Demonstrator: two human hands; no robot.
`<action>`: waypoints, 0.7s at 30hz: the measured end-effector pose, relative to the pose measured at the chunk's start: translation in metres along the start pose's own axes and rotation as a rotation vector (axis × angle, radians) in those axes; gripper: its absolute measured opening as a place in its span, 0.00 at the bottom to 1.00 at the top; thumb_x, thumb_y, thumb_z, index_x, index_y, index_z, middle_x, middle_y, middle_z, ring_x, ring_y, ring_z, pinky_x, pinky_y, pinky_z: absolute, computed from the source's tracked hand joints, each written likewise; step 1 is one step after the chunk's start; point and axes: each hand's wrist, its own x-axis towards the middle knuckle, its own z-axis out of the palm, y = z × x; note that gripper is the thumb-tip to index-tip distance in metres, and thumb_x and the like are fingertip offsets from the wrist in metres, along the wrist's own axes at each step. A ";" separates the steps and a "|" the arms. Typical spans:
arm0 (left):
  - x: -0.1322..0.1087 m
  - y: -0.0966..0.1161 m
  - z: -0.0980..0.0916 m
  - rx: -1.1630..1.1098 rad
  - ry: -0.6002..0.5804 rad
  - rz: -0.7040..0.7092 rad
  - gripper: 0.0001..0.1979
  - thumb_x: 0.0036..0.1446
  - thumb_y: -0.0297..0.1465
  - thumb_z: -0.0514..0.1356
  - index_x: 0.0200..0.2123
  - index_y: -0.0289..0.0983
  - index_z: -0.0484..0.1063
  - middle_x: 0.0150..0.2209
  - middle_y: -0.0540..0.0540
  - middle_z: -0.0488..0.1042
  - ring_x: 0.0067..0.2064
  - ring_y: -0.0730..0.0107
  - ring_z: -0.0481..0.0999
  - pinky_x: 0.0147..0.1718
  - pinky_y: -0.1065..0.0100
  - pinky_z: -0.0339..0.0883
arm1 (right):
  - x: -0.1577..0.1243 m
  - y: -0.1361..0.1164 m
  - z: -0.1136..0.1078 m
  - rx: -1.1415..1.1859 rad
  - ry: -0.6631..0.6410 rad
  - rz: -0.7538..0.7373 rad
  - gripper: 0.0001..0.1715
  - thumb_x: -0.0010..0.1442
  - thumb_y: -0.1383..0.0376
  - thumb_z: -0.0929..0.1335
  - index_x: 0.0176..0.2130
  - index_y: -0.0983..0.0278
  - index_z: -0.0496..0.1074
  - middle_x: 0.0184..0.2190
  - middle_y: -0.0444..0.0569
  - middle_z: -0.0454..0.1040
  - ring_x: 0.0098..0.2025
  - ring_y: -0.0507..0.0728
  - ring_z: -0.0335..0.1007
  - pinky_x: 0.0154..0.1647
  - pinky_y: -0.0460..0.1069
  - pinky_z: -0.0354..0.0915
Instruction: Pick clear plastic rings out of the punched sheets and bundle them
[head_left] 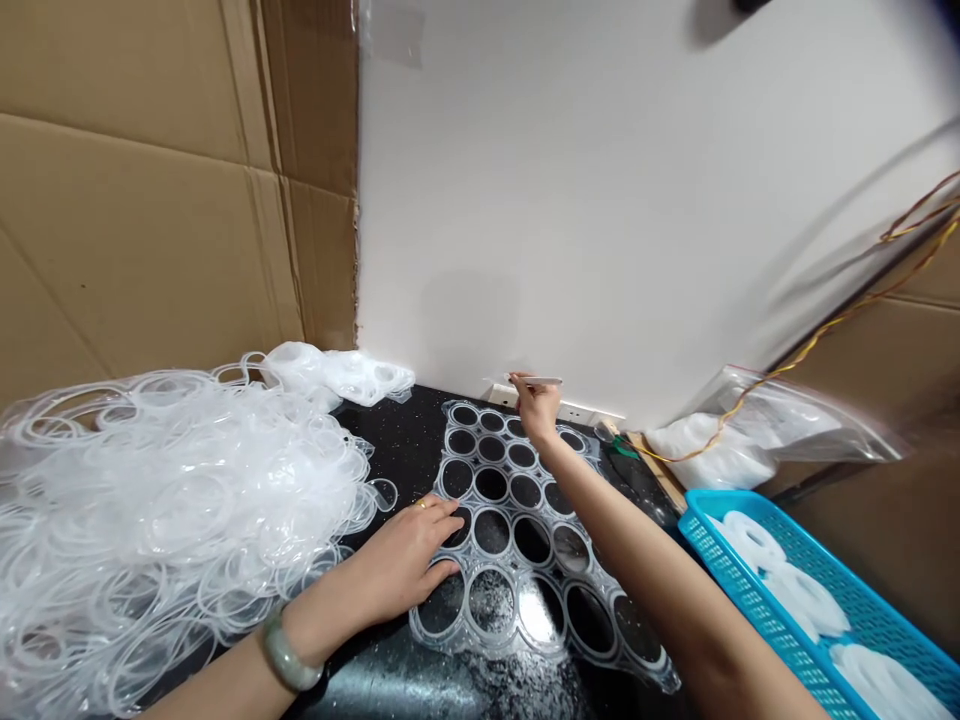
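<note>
A clear, rubbery sheet of joined rings (505, 510) lies on the black speckled tabletop (401, 430), its round holes showing the dark surface. My left hand (409, 560) rests flat on the sheet's left edge, fingers spread and holding nothing. At the sheet's far end, my right hand (538, 408) is closed around a thin, pale stick-like tool (544, 380); its exact kind cannot be made out. That hand hides part of the far rings, and my forearm crosses over the right side of the sheet.
To the left is a large heap of loose clear rings (187, 500), with a white plastic bag (337, 372) behind. On the right stand a blue basket (795, 535) holding white ring bundles (806, 597) and a zip bag (795, 420). Wall sockets (576, 411), cardboard (150, 200) and a yellow wire (814, 345) border the table.
</note>
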 end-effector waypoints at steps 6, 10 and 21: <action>0.012 -0.009 -0.004 0.001 0.008 -0.046 0.15 0.61 0.32 0.60 0.51 0.38 0.72 0.54 0.41 0.73 0.57 0.55 0.70 0.56 0.51 0.64 | -0.035 0.009 0.013 0.168 -0.343 0.104 0.21 0.50 0.52 0.71 0.30 0.68 0.78 0.18 0.47 0.72 0.14 0.51 0.62 0.16 0.46 0.57; 0.034 -0.026 -0.004 0.075 0.005 -0.037 0.18 0.60 0.32 0.60 0.54 0.36 0.70 0.58 0.37 0.70 0.60 0.54 0.68 0.57 0.51 0.63 | -0.061 0.016 0.026 0.272 -0.574 0.183 0.21 0.48 0.51 0.73 0.29 0.68 0.77 0.16 0.45 0.71 0.13 0.49 0.59 0.14 0.44 0.54; 0.047 -0.045 0.008 0.104 0.020 -0.049 0.18 0.64 0.31 0.57 0.56 0.35 0.69 0.58 0.37 0.70 0.60 0.56 0.68 0.57 0.53 0.64 | -0.066 0.025 0.027 0.384 -0.653 0.237 0.20 0.46 0.53 0.75 0.28 0.69 0.78 0.18 0.45 0.72 0.15 0.47 0.59 0.15 0.42 0.55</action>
